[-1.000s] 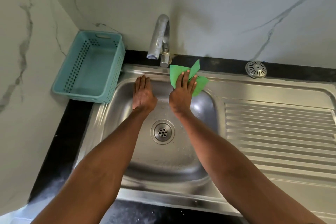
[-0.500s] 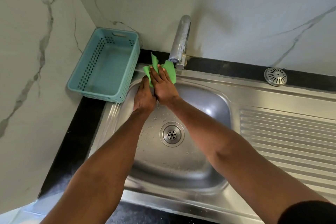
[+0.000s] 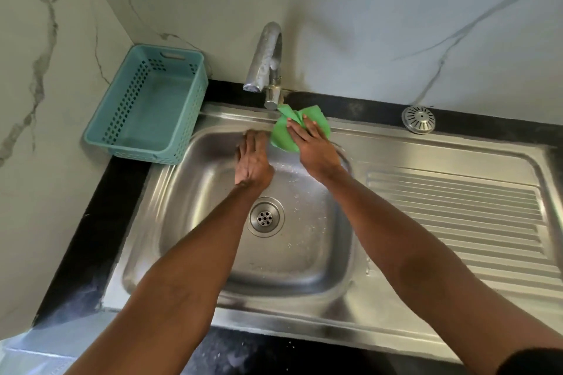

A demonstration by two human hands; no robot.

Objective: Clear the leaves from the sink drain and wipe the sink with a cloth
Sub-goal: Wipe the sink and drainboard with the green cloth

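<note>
A steel sink point(image 3: 307, 265) has a round drain point(image 3: 265, 217) in the bowl's middle, with no leaves on it. My right hand point(image 3: 313, 146) presses a green cloth point(image 3: 281, 138) flat against the sink's back rim, just below the tap's base. Fingers are spread on the cloth. My left hand point(image 3: 253, 161) lies flat, fingers together, on the bowl's back wall, left of the cloth, holding nothing. Water drops speckle the bowl.
A chrome tap point(image 3: 265, 61) rises behind the cloth. An empty teal plastic basket point(image 3: 149, 103) sits on the black counter at the back left. A loose round strainer point(image 3: 418, 119) lies on the counter at the back right. A ribbed drainboard point(image 3: 463, 222) extends right.
My right hand has slid the green cloth along the back rim, from left of the tap to right of its base. My left hand stays on the back wall.
</note>
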